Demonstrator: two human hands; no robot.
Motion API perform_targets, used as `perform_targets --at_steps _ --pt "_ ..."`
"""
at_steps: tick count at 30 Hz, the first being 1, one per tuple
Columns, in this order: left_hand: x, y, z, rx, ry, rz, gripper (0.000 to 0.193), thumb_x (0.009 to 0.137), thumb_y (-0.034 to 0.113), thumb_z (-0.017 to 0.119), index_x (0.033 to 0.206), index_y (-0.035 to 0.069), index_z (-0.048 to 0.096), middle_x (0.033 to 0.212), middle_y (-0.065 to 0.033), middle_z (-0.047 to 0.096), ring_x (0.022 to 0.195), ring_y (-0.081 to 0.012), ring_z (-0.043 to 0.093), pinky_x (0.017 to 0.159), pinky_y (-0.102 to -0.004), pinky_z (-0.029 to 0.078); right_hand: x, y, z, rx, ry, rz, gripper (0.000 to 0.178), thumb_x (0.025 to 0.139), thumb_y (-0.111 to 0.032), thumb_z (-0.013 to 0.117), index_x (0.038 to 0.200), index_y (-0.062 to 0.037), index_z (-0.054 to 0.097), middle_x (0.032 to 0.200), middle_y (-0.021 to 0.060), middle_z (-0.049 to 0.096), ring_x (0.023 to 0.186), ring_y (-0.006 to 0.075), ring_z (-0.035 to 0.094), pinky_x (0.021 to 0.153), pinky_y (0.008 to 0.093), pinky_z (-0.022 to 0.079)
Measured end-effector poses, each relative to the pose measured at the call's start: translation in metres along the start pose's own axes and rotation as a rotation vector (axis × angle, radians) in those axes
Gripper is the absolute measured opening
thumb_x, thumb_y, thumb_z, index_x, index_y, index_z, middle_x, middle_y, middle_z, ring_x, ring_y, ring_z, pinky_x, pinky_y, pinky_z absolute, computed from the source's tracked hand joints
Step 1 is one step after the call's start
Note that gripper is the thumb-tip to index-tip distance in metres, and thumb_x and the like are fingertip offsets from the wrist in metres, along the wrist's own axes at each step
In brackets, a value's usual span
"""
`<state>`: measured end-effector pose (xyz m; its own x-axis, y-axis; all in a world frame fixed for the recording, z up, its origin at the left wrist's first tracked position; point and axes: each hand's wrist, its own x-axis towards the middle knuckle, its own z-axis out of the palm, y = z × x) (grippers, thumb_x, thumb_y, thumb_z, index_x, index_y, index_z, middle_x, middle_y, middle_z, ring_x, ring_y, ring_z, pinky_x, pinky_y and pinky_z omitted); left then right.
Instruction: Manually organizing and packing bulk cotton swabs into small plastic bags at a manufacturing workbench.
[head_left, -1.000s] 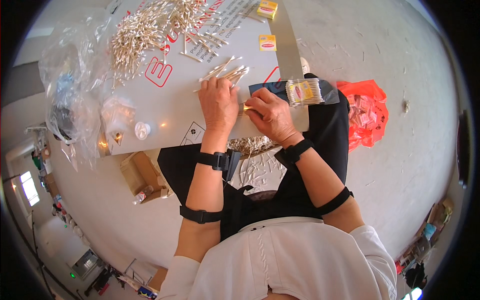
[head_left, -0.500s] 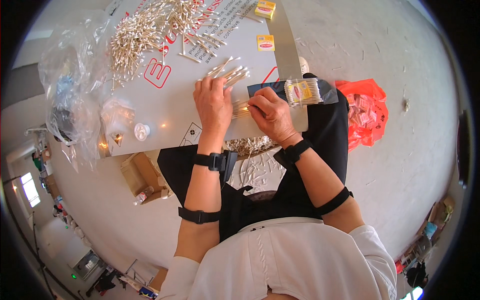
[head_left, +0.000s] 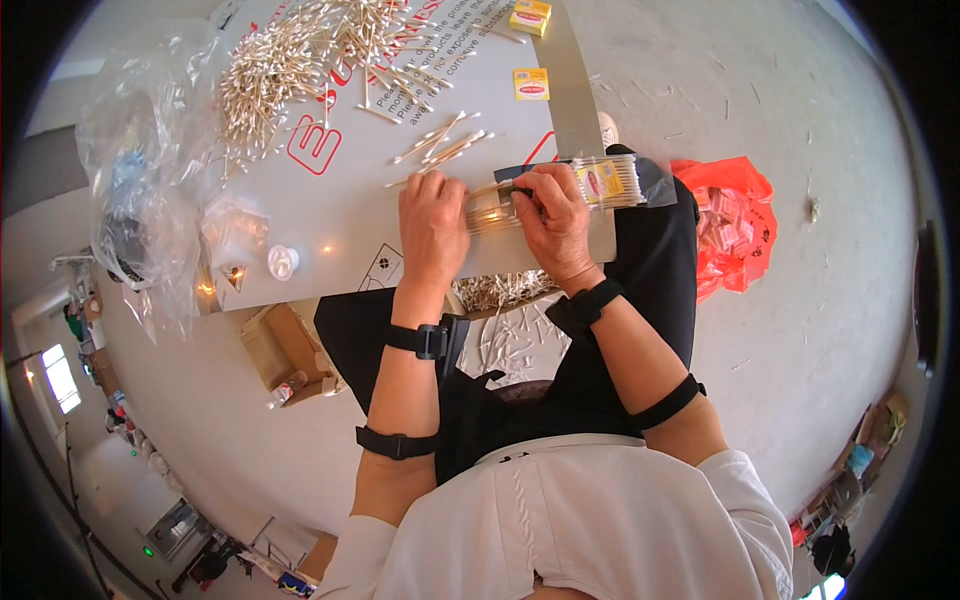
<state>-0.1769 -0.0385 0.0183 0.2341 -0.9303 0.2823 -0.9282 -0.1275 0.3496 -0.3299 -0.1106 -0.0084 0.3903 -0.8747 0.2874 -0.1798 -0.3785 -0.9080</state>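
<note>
My left hand rests on the board with its fingers curled down at the left end of a short row of cotton swabs. At the right end of that row, my right hand has its thumb and fingers pinched together; its fingertips partly hide what they hold. Just right of it lies a clear pack of cotton swabs with a yellow label, partly over a dark flat piece. A few loose cotton swabs lie beyond my left hand.
A big heap of cotton swabs covers the far left of the printed board. Yellow cards lie far right, clear plastic bags at left, with a small white cup. A red bag of packs and a cardboard box stand below.
My left hand has drawn slightly nearer and off the loose swabs, which are fewer and more spread out. My right hand has shifted right, closer to the labelled pack.
</note>
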Motion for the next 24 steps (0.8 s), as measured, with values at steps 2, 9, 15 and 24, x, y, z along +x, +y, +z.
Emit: perform_targets --at_steps 2,9,15,24 --pt "0.006 -0.003 -0.001 0.029 0.003 0.002 0.014 0.074 -0.004 0.063 0.083 0.006 0.059 0.086 -0.0063 0.055 0.089 -0.0281 0.054 0.077 -0.041 0.042 0.001 -0.002 0.001 0.002 0.002 -0.001 0.017 0.08 0.003 0.067 0.095 -0.0053 0.064 0.095 0.0115 0.059 0.081 0.0303 0.063 0.069 0.0376 0.053" --pt "0.004 0.005 -0.003 0.034 0.003 -0.074 0.027 0.082 0.004 0.063 0.109 0.004 0.06 0.111 -0.011 0.06 0.106 -0.0305 0.054 0.088 -0.0448 0.043 0.001 -0.002 -0.001 0.022 0.009 0.014 0.015 0.084 0.004 0.063 0.097 -0.0036 0.063 0.096 0.0131 0.058 0.088 0.0308 0.062 0.075 0.0362 0.052" --pt "-0.036 0.038 0.001 0.102 -0.266 -0.12 0.077 0.086 0.032 0.067 0.147 -0.002 0.033 0.157 -0.0191 0.028 0.146 -0.0331 0.025 0.118 -0.0533 0.017 0.003 -0.001 0.0 0.097 0.084 0.014 0.019 0.09 0.006 0.056 0.106 -0.0023 0.06 0.103 0.015 0.058 0.092 0.031 0.06 0.08 0.0349 0.051" --pt "-0.034 0.035 0.007 0.069 -0.276 -0.139 0.086 0.085 0.038 0.068 0.15 0.0 0.028 0.159 -0.0194 0.022 0.149 -0.0324 0.019 0.119 -0.055 0.012 0.004 -0.001 0.0 0.126 0.046 -0.007 0.021 0.093 0.005 0.053 0.112 0.0009 0.058 0.117 0.0159 0.059 0.102 0.0301 0.061 0.088 0.0341 0.051"
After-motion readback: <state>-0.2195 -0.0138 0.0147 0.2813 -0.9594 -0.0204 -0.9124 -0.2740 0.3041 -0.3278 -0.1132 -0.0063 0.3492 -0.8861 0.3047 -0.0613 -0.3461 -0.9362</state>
